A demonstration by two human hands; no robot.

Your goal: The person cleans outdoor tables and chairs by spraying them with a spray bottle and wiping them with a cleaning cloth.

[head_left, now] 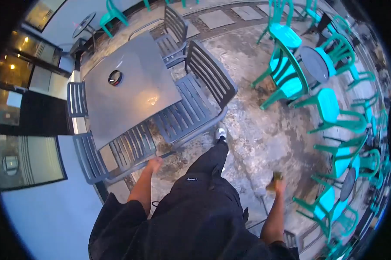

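My right hand (281,186) hangs low at my right side, closed around a small olive-yellow item (274,181), too small and blurred to name. On the other side, my left hand (155,164) overlaps the armrest of the nearest grey slatted chair (132,147); its fingers are smeared by motion. That chair is pushed up to a grey square table (130,104). A round black ashtray-like dish (115,78) lies on the tabletop.
Another grey chair (208,73) juts out from the table's right side, close to my shoe (221,133). Green plastic chairs (327,106) and a small round table (314,64) line the right. A white wall (39,203) with windows runs along the left. The concrete floor (247,143) looks wet and stained.
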